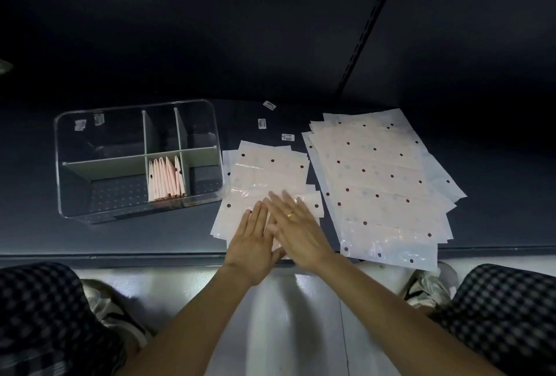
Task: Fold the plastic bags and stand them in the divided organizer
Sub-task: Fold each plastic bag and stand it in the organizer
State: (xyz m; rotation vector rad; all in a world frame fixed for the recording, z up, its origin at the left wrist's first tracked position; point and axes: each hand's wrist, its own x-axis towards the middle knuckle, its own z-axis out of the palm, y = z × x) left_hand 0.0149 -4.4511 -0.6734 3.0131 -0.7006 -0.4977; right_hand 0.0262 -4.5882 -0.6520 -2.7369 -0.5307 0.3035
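Plastic bag (264, 177) lies flat on counter (150, 234), both hands pressing its near edge, left hand (252, 250) and right hand (296, 231) fingers extended, gripping nothing.

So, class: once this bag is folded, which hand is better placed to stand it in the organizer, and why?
Probably the left hand. It lies flat on the bag on the side nearer the clear organizer; the right hand would have to cross over it.

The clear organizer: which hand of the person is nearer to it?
Left. The left hand lies flat on the bag just right of the organizer; the right hand lies flat farther right, beyond it.
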